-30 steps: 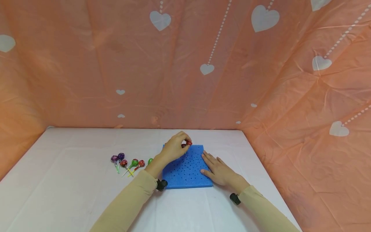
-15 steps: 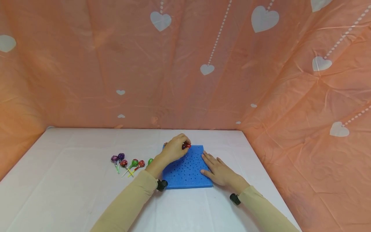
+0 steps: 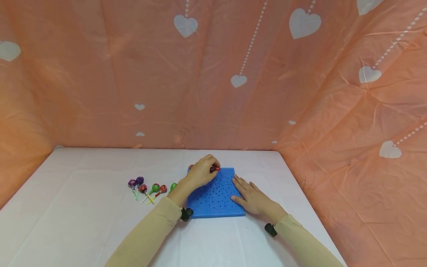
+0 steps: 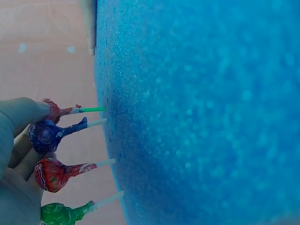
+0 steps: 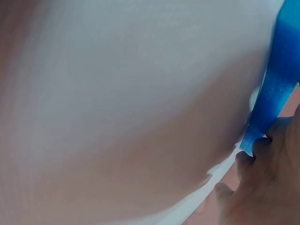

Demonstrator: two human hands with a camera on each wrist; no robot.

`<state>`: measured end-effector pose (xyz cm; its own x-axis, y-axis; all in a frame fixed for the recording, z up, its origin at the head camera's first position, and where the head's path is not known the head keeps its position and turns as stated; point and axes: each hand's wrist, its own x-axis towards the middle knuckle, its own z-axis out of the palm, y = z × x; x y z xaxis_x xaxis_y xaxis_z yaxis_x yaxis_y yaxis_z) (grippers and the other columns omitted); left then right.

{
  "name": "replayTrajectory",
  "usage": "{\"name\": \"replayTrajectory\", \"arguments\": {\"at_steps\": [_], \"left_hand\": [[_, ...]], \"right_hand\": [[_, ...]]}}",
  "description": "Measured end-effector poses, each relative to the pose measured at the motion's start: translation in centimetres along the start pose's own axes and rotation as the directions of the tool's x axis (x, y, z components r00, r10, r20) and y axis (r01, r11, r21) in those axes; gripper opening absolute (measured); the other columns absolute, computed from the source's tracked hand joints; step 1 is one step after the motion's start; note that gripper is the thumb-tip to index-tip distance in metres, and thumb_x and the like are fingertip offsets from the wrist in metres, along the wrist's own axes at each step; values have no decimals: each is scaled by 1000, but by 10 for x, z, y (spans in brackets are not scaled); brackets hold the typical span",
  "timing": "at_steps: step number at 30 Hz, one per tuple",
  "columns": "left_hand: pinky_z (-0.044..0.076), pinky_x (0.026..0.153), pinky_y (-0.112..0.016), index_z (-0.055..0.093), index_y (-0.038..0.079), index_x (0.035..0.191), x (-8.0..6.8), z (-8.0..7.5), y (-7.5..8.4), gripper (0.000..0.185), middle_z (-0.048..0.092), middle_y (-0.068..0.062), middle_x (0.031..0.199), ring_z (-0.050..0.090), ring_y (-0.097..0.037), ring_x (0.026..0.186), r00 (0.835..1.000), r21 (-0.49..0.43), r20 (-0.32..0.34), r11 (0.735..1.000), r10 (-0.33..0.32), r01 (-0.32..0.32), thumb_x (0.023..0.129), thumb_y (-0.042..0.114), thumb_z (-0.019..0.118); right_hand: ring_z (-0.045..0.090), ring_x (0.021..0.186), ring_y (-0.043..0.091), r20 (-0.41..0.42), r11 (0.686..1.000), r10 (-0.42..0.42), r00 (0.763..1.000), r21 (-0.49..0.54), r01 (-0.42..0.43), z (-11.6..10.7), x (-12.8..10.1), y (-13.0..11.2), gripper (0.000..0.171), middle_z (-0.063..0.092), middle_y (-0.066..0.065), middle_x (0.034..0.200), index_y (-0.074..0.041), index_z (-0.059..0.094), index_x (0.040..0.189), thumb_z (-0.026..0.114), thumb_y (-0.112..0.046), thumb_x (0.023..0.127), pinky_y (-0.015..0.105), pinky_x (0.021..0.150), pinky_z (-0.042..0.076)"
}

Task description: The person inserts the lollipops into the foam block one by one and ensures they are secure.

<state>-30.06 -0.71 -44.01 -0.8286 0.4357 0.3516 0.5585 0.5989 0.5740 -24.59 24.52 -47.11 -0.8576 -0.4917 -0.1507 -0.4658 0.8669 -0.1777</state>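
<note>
My left hand [image 3: 201, 172] pinches the wrapped head of a red lollipop [image 4: 54, 110], whose green stick meets the top of a blue foam block [image 3: 217, 203] dotted with small holes. Beside it in the left wrist view, a dark purple lollipop [image 4: 44, 136], another red lollipop [image 4: 51, 175] and a green lollipop [image 4: 58, 213] stand in a row with their sticks in the foam. The hand hides most of this row in the head view. My right hand [image 3: 252, 197] lies with fingers extended along the block's right edge, its fingertips touching the foam.
Left of the block, several loose lollipops lie on the white tabletop: two purple lollipops [image 3: 132, 183], red ones and a green lollipop [image 3: 155, 187]. Another green lollipop [image 3: 173, 186] shows beside my left wrist. An orange curtain [image 3: 213, 122] with hearts hangs behind.
My left hand has brought the red lollipop slightly down toward the foam, then stayed almost still. The right hand keeps its place at the block's edge.
</note>
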Motion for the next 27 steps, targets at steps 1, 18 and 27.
{"name": "replayTrajectory", "arguments": {"at_steps": [1,18,27], "left_hand": [[59,92,-34,72,6,112,0,0,0,16,67,-7,114,69,-21,104,1000,-1,1,1000,-1,1,96,7,74],[58,92,-43,70,11,119,-16,-26,1,20,67,-5,118,66,-25,110,983,-19,-183,1000,5,-8,99,14,70],[57,83,-45,71,9,117,-35,-57,-18,19,67,-7,118,65,-25,104,954,-41,-299,999,-24,12,98,12,70]], "right_hand": [[17,159,33,0,1000,0,1000,0,0,0,0,0,79,12,10,174,-8,16,166,41,-55,109,59,126,17],[17,159,33,3,1000,12,1000,12,-12,-1,0,0,80,12,9,174,-9,17,166,40,-58,108,59,126,16],[16,159,33,3,1000,3,1000,16,-3,-1,-1,1,79,10,9,174,-8,16,166,41,-56,108,59,126,15]]}}
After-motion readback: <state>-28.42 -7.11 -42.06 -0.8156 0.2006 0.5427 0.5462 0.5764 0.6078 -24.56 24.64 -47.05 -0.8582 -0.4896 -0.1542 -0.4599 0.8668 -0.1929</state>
